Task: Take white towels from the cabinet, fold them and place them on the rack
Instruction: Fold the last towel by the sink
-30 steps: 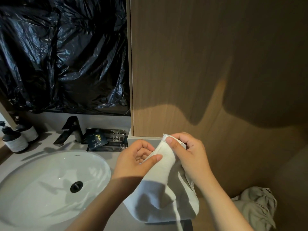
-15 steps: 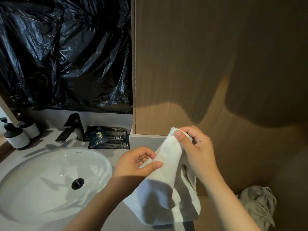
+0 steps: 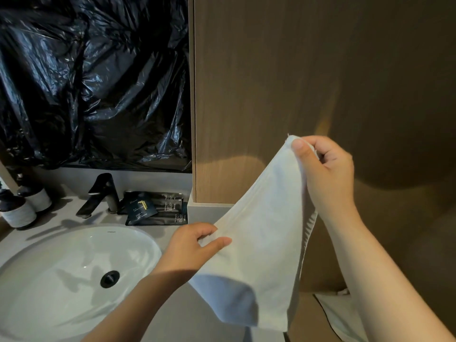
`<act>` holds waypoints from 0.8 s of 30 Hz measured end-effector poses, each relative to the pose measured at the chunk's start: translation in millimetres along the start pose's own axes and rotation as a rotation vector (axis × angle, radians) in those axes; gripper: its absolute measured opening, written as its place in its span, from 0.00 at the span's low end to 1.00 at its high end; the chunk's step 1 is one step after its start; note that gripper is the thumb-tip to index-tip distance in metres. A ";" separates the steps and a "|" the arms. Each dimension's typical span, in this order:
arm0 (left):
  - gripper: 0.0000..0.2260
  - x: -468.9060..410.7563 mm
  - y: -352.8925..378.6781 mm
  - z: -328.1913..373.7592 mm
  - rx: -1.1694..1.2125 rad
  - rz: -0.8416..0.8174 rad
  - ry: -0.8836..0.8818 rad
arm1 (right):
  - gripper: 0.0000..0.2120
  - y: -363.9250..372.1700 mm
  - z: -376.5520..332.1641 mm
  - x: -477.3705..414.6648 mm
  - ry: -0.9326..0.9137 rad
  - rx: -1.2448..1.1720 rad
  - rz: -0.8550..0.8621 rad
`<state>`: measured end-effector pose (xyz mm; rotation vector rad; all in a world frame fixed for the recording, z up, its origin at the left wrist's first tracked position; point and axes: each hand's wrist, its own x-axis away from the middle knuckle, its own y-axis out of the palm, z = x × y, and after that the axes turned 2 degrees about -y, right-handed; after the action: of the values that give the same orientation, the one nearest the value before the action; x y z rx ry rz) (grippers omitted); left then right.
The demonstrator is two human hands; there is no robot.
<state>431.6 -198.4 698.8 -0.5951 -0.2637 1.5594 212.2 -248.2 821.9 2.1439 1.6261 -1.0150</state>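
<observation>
A small white towel hangs in the air in front of the wooden cabinet panel, above the counter's right end. My right hand pinches its top corner, held high. Lower and to the left, my left hand pinches the towel's left edge between thumb and fingers. The cloth stretches taut between both hands and droops below them. No rack is in view.
A white oval sink with a dark drain fills the lower left. A black faucet, dark sachets and two dark bottles stand behind it. Black plastic sheeting covers the mirror. A pale cloth lies at the lower right.
My right hand has lifted the towel corner up and to the right while my left slid down along the edge, so the hands drew apart and the towel spread out.
</observation>
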 end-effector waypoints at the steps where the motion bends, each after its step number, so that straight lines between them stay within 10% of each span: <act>1: 0.11 -3.5 -2.7 0.3 0.002 0.004 0.005 | 0.07 -1.5 -3.6 -5.3 -0.026 0.016 0.009; 11: 0.22 -69.4 -78.0 49.3 -0.159 0.250 0.323 | 0.11 -15.0 -23.1 -55.0 -0.074 0.046 0.272; 24: 0.15 -60.5 -60.8 -35.4 -0.318 -0.010 -0.006 | 0.07 -15.3 5.9 -55.0 0.004 0.112 0.220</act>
<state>500.7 -258.7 712.9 -0.8348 -0.5245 1.5206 188.9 -286.9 857.3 2.3361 1.3269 -1.0541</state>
